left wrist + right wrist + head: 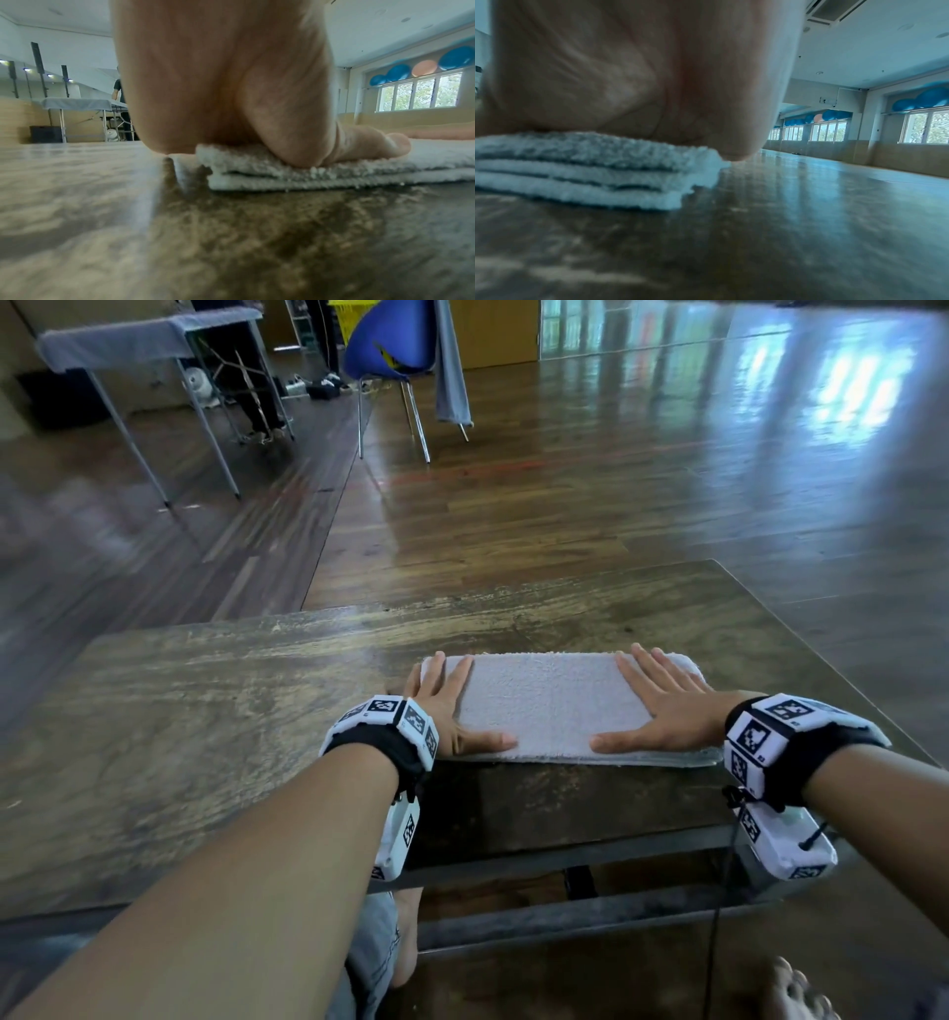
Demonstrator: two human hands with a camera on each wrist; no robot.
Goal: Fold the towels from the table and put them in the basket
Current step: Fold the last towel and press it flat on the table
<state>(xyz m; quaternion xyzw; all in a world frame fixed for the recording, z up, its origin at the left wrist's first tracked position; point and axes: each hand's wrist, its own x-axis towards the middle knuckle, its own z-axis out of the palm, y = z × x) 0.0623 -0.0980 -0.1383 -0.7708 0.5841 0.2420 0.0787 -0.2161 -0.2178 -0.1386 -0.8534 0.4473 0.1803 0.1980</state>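
A white towel (554,706), folded into a long strip of several layers, lies on the wooden table (205,737) near its front right edge. My left hand (452,706) lies flat on the towel's left end, fingers straight, thumb pointing inward. My right hand (662,706) lies flat on the right end in the same way. In the left wrist view the palm (231,101) presses the towel (334,174) edge down. The right wrist view shows the heel of the hand (654,81) on the stacked towel (590,172) layers. No basket is in view.
The table's front edge (565,860) runs just below my wrists. Beyond the table are a blue chair (390,346) with a grey cloth hanging, and a covered folding table (144,336) at the far left. My bare feet (801,994) show below.
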